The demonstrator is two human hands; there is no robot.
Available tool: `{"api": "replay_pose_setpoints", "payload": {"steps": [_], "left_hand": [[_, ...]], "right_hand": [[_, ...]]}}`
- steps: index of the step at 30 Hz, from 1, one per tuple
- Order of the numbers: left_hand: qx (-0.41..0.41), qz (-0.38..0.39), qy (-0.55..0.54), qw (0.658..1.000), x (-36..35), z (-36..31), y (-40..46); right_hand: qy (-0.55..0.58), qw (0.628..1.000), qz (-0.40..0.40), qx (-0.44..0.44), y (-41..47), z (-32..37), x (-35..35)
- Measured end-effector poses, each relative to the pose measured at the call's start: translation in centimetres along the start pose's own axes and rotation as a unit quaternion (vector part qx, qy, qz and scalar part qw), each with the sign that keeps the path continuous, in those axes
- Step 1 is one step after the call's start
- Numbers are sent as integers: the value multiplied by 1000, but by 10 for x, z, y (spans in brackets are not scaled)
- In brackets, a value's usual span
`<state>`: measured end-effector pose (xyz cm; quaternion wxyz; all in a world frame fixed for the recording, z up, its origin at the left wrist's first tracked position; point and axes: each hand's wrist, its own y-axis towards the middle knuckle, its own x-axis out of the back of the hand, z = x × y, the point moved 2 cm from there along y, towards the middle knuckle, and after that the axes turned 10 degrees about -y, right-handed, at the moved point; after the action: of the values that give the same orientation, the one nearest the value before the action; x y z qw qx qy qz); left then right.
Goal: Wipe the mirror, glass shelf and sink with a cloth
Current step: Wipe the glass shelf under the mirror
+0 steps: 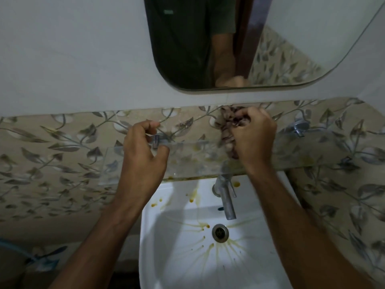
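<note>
My right hand grips a bunched, patterned cloth above the glass shelf, close to the tiled wall. My left hand hovers over the shelf's left part with its fingers loosely curled and nothing in them. The shelf carries yellowish stains. Above it hangs the mirror, which reflects my arm and shirt. Below the shelf is the white sink, streaked with yellow-brown stains around the drain.
A metal tap sticks out over the sink just under the shelf's front edge. A shelf bracket is fixed to the leaf-patterned tiles at the right. A blue hose lies at the lower left.
</note>
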<state>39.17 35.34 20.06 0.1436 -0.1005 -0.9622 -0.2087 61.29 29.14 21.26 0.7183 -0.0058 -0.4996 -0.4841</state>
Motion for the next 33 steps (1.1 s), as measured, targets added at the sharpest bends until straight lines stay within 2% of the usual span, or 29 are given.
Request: {"api": "replay_pose_setpoints", "payload": {"steps": [2, 4, 9, 12, 15, 19, 22, 25, 33], "left_hand": [[-4, 5, 1, 1000, -3, 0, 1], [-7, 6, 6, 1000, -2, 0, 3], [-11, -10, 25, 1000, 12, 5, 3], [1, -15, 38, 999, 17, 10, -2], [11, -20, 48, 999, 22, 15, -3], [3, -49, 118, 992, 34, 20, -3], [3, -59, 155, 986, 37, 22, -3], [14, -51, 159, 986, 34, 22, -8], [18, -78, 217, 973, 32, 17, -15]], "right_hand": [[25, 999, 30, 21, -10, 10, -7], [45, 998, 22, 27, -8, 7, -5], [-54, 998, -32, -16, 5, -19, 1], [-46, 998, -8, -29, -5, -3, -12], [-24, 999, 35, 25, -19, 18, -27], [7, 989, 92, 116, -23, 14, -23], [-47, 991, 79, 97, -18, -3, -16], [-61, 990, 101, 72, -19, -2, -18], [-11, 970, 160, 185, -64, 57, -38]]}}
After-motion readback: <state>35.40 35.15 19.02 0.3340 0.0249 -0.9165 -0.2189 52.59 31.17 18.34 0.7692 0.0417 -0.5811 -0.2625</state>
